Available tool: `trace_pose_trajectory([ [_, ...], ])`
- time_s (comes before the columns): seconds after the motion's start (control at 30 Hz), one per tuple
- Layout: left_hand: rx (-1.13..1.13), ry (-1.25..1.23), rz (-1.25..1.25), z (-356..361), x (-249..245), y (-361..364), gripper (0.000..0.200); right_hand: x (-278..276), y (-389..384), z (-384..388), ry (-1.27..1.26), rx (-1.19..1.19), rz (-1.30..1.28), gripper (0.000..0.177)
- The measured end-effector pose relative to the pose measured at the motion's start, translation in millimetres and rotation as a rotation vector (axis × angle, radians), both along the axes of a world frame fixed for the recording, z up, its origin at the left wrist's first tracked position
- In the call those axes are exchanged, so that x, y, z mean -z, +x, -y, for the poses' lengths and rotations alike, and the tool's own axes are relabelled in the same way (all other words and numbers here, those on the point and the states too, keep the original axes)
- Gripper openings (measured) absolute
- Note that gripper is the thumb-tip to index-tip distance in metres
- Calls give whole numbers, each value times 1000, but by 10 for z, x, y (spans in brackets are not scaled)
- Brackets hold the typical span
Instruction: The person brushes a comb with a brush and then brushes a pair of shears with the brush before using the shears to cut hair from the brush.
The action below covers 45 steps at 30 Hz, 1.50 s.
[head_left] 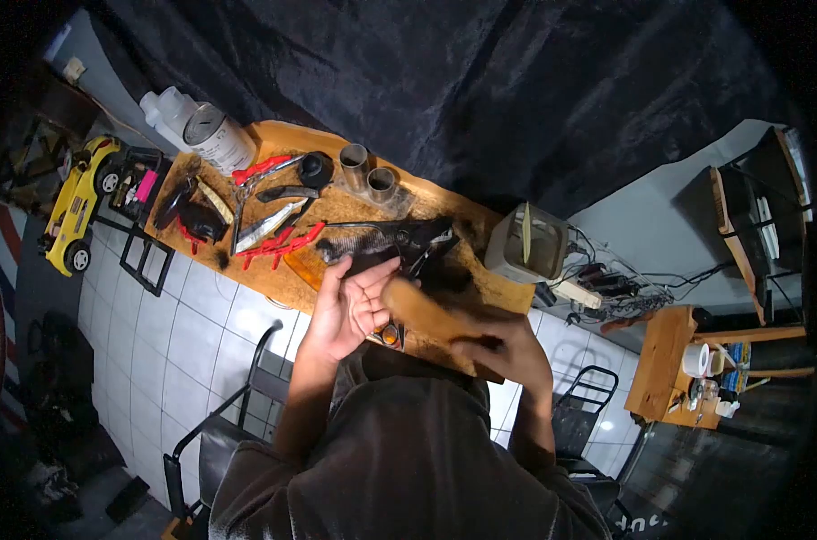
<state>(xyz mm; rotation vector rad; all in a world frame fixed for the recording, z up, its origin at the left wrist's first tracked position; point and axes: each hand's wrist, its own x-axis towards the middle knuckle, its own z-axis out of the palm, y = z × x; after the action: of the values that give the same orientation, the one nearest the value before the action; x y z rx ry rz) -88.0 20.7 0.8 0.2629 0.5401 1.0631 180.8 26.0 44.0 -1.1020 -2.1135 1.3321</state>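
Note:
My left hand is palm up over the front of the wooden table, thumb apart and the other fingers partly bent. Gripped in my right hand is a long tan, wooden-looking piece, smeared by motion. Its rounded end overlaps the fingers of my left hand in this view. Just beyond both hands lies a dark bundle on the table, partly covered by a grey mesh-like patch. An orange piece shows beside my left fingertips.
Red clip-like tools and a black-handled tool lie on the tabletop. Two metal cups and a labelled can stand at the back. A grey tub is at the right end, near tangled cables.

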Motion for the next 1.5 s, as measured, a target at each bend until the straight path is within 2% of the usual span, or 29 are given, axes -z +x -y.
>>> trace_pose_trajectory([
  [0.07,-57,11,-111,-24,-3,55,81,42,34,-16,-1,-184,-15,45],
  [0.17,-22,-3,-132,6,-21,14,82,65,87,-31,-64,-278,-24,46],
  [0.3,188,137,75,66,113,-80,84,164,20,-82,159,27,-18,42],
  [0.33,116,23,106,111,122,-35,64,138,17,-107,113,104,21,42],
  [0.43,83,261,-424,198,-21,60,50,136,-38,-163,316,372,40,41],
  [0.47,92,84,-310,193,-56,24,58,117,-35,-168,274,439,100,41],
  [0.57,127,128,-348,203,-2,-8,60,8,-72,-121,240,505,89,40],
  [0.67,98,223,-405,205,18,42,58,-8,-30,-45,144,167,-18,39],
  [0.73,120,293,-464,222,53,30,66,10,-126,-3,229,63,-53,39],
  [0.8,95,275,-419,230,48,86,73,62,-133,7,217,-1,-49,43],
  [0.9,101,256,-385,225,28,94,78,75,-85,-35,208,240,83,45],
  [0.97,119,248,-374,214,10,82,81,44,-121,-60,305,400,124,45],
  [1.03,97,207,-353,216,0,93,72,43,-146,-76,397,540,103,45],
  [1.17,13,141,-369,206,115,106,63,37,-132,-27,307,546,90,47],
  [1.3,-53,96,-386,189,218,149,56,98,-153,21,190,522,-60,46],
  [1.5,33,58,-120,175,22,196,56,199,-66,70,108,417,-200,46],
])
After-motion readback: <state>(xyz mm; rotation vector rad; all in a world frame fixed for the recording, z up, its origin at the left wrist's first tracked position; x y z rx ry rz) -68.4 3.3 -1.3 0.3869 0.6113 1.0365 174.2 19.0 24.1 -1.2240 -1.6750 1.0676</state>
